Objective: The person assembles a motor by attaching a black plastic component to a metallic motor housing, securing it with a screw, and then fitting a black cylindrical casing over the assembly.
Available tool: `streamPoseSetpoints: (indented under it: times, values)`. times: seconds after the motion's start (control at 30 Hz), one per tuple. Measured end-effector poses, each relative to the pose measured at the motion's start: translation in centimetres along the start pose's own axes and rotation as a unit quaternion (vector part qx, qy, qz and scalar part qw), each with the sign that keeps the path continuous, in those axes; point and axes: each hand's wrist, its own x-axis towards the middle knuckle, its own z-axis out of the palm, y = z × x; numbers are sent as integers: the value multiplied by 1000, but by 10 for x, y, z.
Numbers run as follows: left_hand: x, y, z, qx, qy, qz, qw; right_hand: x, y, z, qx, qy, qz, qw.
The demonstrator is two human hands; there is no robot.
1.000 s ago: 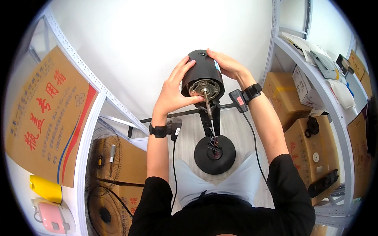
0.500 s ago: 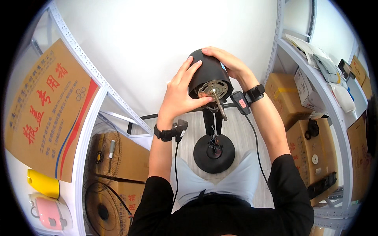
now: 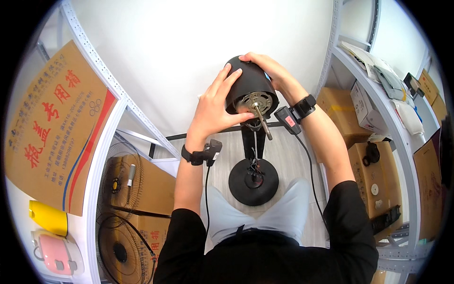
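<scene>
A black rounded motor housing [image 3: 250,78] of a standing fan is between my two hands, at the top of the stand. Its open end faces me and shows the metal motor [image 3: 257,102], with a bare shaft [image 3: 263,123] sticking out toward me. My left hand [image 3: 213,105] wraps the housing's left side, fingers on top and thumb across the lower rim by the motor. My right hand [image 3: 272,71] curls over the far right side; some of its fingers are hidden behind the housing. Below, the black pole meets a round base [image 3: 254,183], with loose wires near its foot.
On the left shelf lie a large cardboard sheet [image 3: 56,128], a yellow object [image 3: 48,217] and a pink appliance [image 3: 56,253]. Wire fan guards [image 3: 120,251] lean against cartons below. At right, a carton [image 3: 378,182] bears small black and white parts; the shelf above holds packets [image 3: 409,116].
The housing has tilted slightly, so less of the motor shows under its rim. Both hands have stayed on it, and the whole view has shifted a little.
</scene>
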Motion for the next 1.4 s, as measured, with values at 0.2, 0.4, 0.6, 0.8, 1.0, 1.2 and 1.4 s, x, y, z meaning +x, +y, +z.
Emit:
streamPoseSetpoints:
  times: [0.2,0.4,0.6,0.8,1.0,1.2,1.4]
  values:
    - [39,-42,-32,-443,-75,-196,872,-5,3,3,51,37,-5,998]
    - [69,-35,6,-463,-81,-296,832,-8,6,8,85,92,-25,992]
    - [61,-31,14,-496,-39,-283,820,-7,13,3,75,76,-70,992]
    - [42,-31,23,-410,38,-241,879,-10,9,6,76,26,-68,994]
    - [39,-27,20,-470,41,-251,846,-15,-1,14,39,38,-60,997]
    - [36,-21,23,-462,74,-287,836,-21,-5,19,44,45,-67,996]
    - [31,-14,34,-289,127,-237,919,-11,11,6,108,-24,-73,991]
